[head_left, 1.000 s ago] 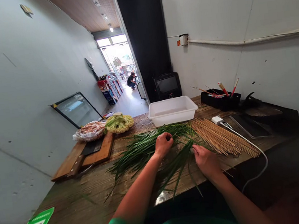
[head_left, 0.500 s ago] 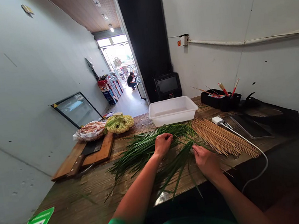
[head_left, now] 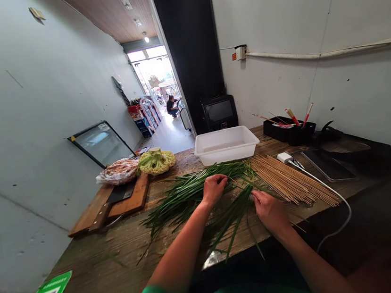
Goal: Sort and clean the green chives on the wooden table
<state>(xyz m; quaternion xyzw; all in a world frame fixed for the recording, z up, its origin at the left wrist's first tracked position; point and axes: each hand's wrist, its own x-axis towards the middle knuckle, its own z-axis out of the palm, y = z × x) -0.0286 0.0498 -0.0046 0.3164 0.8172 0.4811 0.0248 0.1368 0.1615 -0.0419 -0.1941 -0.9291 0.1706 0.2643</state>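
My left hand (head_left: 215, 188) is closed in a pinch over the pile of garlic chives (head_left: 176, 194), its fingertips at the end of a thin bamboo skewer (head_left: 235, 182). From there the skewer slants toward my right hand (head_left: 267, 206), and a stick end shows beyond that hand. My right hand pinches a small bunch of chives (head_left: 232, 208) near its gathered end, the leaves fanning out toward the table's front edge. What lies inside the fingers is mostly hidden. Loose bamboo skewers (head_left: 288, 178) are spread just right of the chives.
Behind the chives stands a white plastic tub (head_left: 228, 154). Cauliflower (head_left: 156, 162), a bagged bundle (head_left: 117, 171) and a cleaver (head_left: 121, 192) on a wooden board (head_left: 139, 198) are at left. A charger (head_left: 284, 157) with cable, a phone (head_left: 328, 166) and a black box (head_left: 288, 132) are at right.
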